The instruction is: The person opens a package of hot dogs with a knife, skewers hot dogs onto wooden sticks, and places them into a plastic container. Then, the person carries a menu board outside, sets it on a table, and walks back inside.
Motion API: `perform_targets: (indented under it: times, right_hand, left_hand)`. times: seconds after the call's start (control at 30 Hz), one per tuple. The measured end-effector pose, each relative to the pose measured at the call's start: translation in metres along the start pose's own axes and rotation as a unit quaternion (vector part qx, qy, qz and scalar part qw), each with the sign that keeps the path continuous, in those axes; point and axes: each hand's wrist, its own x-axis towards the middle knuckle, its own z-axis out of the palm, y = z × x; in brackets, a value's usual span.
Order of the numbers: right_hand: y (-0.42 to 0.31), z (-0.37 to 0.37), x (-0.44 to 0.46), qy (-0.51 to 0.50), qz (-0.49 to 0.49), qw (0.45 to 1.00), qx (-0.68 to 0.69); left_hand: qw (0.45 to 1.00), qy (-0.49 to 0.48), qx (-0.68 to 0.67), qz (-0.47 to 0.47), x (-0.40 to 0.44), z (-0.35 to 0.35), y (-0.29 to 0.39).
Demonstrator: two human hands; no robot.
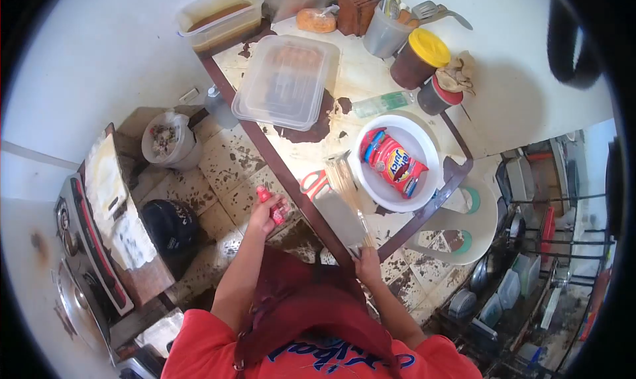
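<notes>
My left hand is closed around a red sausage-like packet, held over the floor just left of the table. At the table's front corner, my right hand grips a cleaver by its handle, its wide grey blade lying over the table edge. Thin wooden sticks lie beside the blade, with red-handled scissors to their left. A white bowl behind the cleaver holds red packets.
On the table stand a lidded clear container, a yellow-lidded jar and a utensil tub. A bucket is on the floor at left, near the stove. A stool and dish rack stand right.
</notes>
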Motion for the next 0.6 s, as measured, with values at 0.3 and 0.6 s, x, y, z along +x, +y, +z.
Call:
perform_targets:
  times: [0.3,0.6]
  right_hand:
    - [-0.086,-0.005,0.309,0.014,-0.17,0.981,0.091]
    - [-0.257,0.102,0.605,-0.217,0.286,0.804,0.475]
  left_hand:
    - [0.96,0.084,-0.158,0.216,0.166,0.04,0.162]
    - [0.949,0.119,-0.194,0.218,0.266,0.024,0.24]
